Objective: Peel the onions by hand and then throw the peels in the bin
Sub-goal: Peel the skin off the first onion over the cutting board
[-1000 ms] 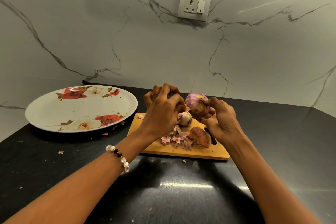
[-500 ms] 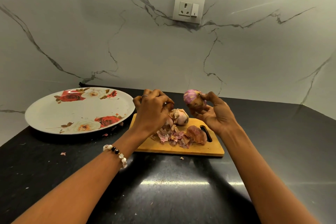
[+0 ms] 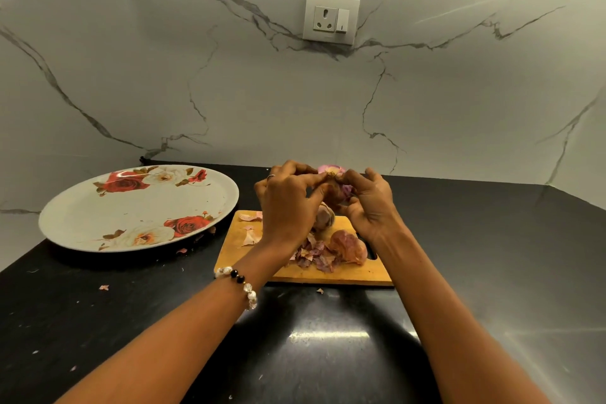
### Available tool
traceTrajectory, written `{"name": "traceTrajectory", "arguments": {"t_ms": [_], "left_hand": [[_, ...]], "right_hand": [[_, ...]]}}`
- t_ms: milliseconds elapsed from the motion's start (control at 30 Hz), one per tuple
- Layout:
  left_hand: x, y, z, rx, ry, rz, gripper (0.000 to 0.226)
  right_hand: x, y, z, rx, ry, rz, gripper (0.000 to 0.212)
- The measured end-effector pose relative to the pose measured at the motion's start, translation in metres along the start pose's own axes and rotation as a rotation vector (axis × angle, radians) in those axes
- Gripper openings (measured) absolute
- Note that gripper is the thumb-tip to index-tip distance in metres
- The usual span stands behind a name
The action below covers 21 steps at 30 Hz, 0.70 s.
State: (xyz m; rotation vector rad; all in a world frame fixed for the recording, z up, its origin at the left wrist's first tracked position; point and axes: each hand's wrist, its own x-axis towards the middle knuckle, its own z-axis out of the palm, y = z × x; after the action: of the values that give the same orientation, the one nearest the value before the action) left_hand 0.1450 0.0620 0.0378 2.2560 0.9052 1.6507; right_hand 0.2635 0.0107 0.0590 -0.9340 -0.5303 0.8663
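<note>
While both hands work above the far edge of the board [image 3: 328,275], the peeling step is plainly in hand: the right hand [image 3: 369,203] cups the onion [image 3: 342,188] with its fingers curled round it, and the left hand [image 3: 288,203] pinches at the onion's top end, thumb and forefinger closed on what looks like a bit of dry skin or the tip. So each grip is narrow and holding, the right on the bulb, the left on its top. The onion is held in the air, over the back of the board and clear of it.

On the board lie 2 more onions: 1 pale one [image 3: 324,218] partly hidden behind the left hand, and 1 brownish one [image 3: 349,246] near the handle slot. A heap of peels [image 3: 314,256] sits between them, with loose scraps on the board's left part and a few flecks on the black worktop [image 3: 492,272]. A flowered plate [image 3: 137,210] stands to the left, just beside the board. No bin is in view.

By my reckoning the task is midway at best. The next move calls for a firm pull of the pinched skin downward while the right hand steadies and turns the bulb; binning the peels comes later
</note>
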Motion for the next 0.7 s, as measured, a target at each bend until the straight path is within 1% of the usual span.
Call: {"name": "traceTrajectory", "arguments": {"t_ms": [67,267,367,533,600,700], "left_hand": [[0.002,0.001,0.004,0.005,0.035,-0.005,0.019],[0.002,0.002,0.013,0.047,0.071,0.06,0.014],[0.003,-0.002,0.012,0.034,0.038,0.055,0.013],[0.005,-0.007,0.008,0.04,-0.072,0.076,0.011],[0.006,-0.01,0.005,0.059,-0.101,0.101,0.01],[0.007,-0.014,0.003,0.087,-0.101,0.16,0.01]], "right_hand": [[-0.002,0.0,-0.001,-0.027,0.014,-0.031,0.09],[-0.002,0.001,-0.004,-0.101,0.021,-0.073,0.091],[-0.005,0.002,-0.002,-0.129,0.002,-0.1,0.091],[-0.008,0.001,0.0,-0.151,-0.003,-0.115,0.091],[-0.007,0.002,-0.001,-0.152,-0.015,-0.102,0.091],[-0.003,0.005,-0.002,-0.145,-0.018,-0.081,0.092]]}}
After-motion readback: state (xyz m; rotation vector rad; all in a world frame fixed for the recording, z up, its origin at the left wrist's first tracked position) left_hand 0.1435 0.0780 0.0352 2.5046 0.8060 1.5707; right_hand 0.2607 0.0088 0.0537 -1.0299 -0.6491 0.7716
